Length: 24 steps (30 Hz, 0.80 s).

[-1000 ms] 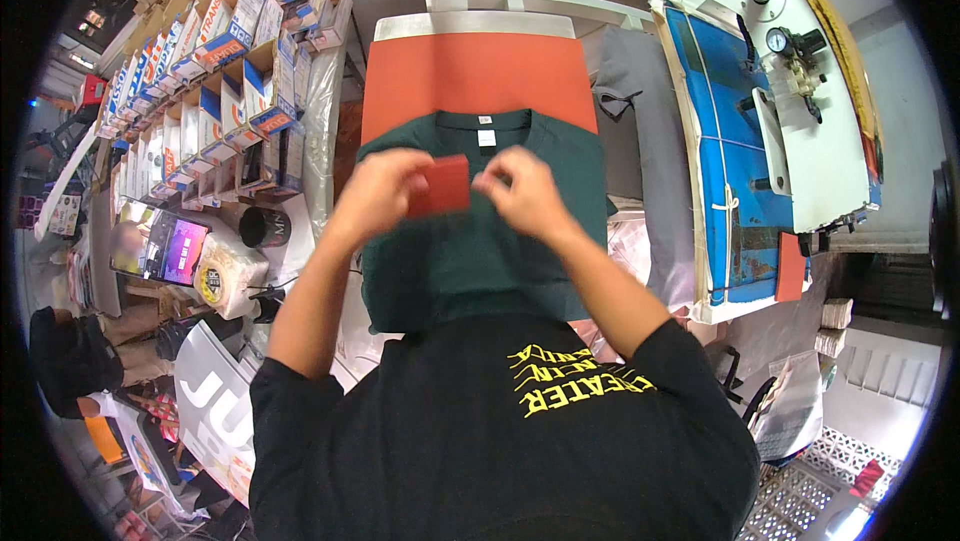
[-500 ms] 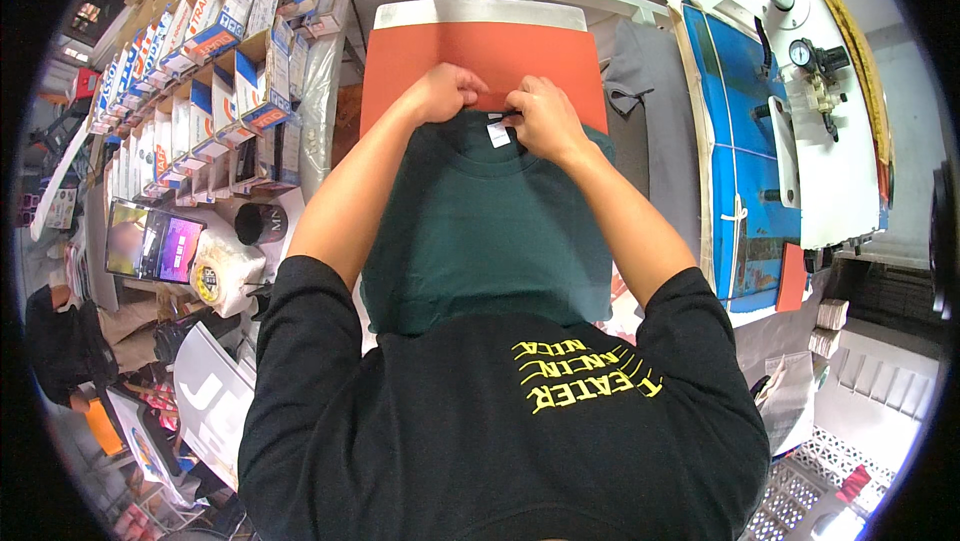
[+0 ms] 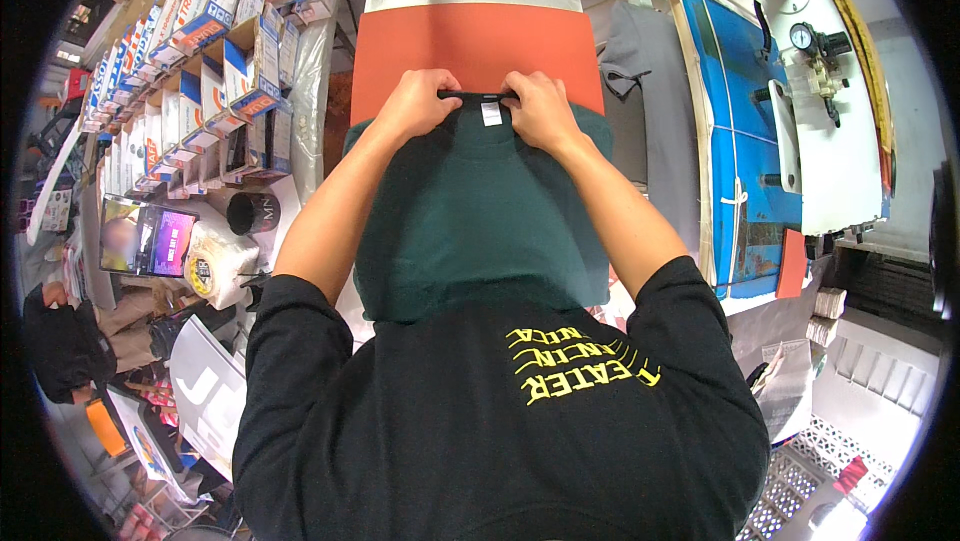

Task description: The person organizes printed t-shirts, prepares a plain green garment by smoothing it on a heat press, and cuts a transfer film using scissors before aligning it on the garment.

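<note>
A dark green T-shirt (image 3: 480, 221) lies on an orange-red padded board (image 3: 470, 46) with a pale back edge. My left hand (image 3: 420, 106) pinches the left side of the shirt's neckband near its top. My right hand (image 3: 540, 111) pinches the other side of the neckband, level with the left one. A white label (image 3: 491, 114) shows between the hands, inside the collar. The small red square from earlier is not visible.
Cardboard boxes of envelopes or sheets (image 3: 200, 81) stand at the left, above a tablet (image 3: 140, 236), a black mug (image 3: 253, 212) and a wrapped roll (image 3: 212, 263). At the right are grey cloth (image 3: 655, 171), a blue padded platen (image 3: 745, 161) and white machinery with a gauge (image 3: 801, 37).
A second ago my left hand held a small red square over the shirt. It is out of sight now. Both hands have moved up to the collar and grip it.
</note>
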Tool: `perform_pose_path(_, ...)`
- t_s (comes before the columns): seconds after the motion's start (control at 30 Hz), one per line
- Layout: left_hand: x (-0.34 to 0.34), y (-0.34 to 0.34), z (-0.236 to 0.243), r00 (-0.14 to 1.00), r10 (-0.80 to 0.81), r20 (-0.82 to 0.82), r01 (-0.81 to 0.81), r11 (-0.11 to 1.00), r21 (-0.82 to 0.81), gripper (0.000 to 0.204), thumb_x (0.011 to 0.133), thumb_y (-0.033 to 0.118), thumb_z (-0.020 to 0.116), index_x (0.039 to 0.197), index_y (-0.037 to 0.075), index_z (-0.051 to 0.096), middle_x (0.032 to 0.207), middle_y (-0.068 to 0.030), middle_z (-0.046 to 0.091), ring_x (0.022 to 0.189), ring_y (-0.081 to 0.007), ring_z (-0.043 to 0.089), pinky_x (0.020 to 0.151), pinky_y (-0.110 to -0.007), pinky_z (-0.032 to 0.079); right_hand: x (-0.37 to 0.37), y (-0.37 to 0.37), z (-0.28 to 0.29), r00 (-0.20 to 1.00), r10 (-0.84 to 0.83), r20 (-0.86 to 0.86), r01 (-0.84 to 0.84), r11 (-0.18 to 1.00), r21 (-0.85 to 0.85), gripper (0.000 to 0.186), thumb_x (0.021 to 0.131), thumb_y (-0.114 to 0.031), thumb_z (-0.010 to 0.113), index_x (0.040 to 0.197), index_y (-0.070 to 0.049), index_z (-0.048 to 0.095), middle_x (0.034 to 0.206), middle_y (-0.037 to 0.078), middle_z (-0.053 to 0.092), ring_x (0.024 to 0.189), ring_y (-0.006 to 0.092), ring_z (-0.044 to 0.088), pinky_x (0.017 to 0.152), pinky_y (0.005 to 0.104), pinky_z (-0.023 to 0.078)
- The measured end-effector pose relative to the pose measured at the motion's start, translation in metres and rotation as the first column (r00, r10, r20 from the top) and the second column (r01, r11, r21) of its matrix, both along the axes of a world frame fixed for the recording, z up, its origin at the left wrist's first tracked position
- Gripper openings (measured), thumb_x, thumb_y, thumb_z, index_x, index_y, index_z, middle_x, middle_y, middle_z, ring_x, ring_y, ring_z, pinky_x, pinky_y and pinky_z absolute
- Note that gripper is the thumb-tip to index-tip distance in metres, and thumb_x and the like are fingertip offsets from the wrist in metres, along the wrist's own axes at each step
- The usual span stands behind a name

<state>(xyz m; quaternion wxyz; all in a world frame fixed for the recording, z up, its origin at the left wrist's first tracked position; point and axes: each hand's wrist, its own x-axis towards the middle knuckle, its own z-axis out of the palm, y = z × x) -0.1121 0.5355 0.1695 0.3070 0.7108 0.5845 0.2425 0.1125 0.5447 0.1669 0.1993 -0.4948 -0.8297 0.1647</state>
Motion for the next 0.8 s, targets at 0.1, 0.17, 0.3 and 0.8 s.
perform_pose_path(0.1, 0.001, -0.001, -0.001, 0.999, 0.022, -0.028, -0.022, 1.0, 0.014, 0.018, 0.079, 0.012, 0.075, 0.086, -0.002, 0.067, 0.085, -0.0222, 0.069, 0.083, -0.0351, 0.069, 0.074, -0.042, 0.052, 0.001, -0.004, -0.001, 0.999, -0.02, -0.03, 0.02, 1.0, 0.023, 0.009, 0.085, -0.014, 0.065, 0.092, -0.008, 0.066, 0.089, 0.012, 0.069, 0.094, 0.0327, 0.062, 0.084, 0.0483, 0.041)
perform_pose_path(0.17, 0.003, -0.002, 0.002, 0.998, 0.042, -0.055, -0.043, 0.999, -0.016, 0.018, 0.078, 0.012, 0.074, 0.086, -0.002, 0.067, 0.085, -0.0222, 0.069, 0.083, -0.0354, 0.069, 0.074, -0.043, 0.053, 0.002, -0.004, -0.003, 0.999, -0.029, -0.036, 0.03, 0.999, 0.025, 0.009, 0.085, -0.013, 0.065, 0.093, -0.008, 0.065, 0.088, 0.012, 0.069, 0.093, 0.0327, 0.062, 0.084, 0.0485, 0.041)
perform_pose_path(0.3, 0.006, -0.003, 0.004, 0.995, 0.08, -0.062, -0.083, 0.996, -0.041, 0.017, 0.077, 0.011, 0.073, 0.086, -0.002, 0.067, 0.083, -0.0226, 0.069, 0.081, -0.0376, 0.068, 0.073, -0.044, 0.053, 0.001, -0.002, -0.006, 0.999, -0.041, 0.005, 0.04, 0.998, 0.048, 0.011, 0.085, -0.013, 0.065, 0.095, -0.008, 0.065, 0.086, 0.012, 0.069, 0.09, 0.0325, 0.063, 0.084, 0.049, 0.04)
perform_pose_path(0.8, -0.004, -0.036, -0.008, 0.899, -0.218, -0.379, 0.315, 0.924, 0.217, 0.064, 0.07, 0.023, 0.081, 0.129, 0.014, 0.058, 0.13, -0.0099, 0.055, 0.127, -0.0334, 0.047, 0.112, -0.051, 0.03, 0.018, -0.012, -0.019, 0.922, -0.385, 0.05, 0.368, 0.907, 0.205, 0.034, 0.081, -0.027, 0.074, 0.11, -0.011, 0.065, 0.118, 0.009, 0.058, 0.117, 0.0315, 0.049, 0.098, 0.052, 0.035)
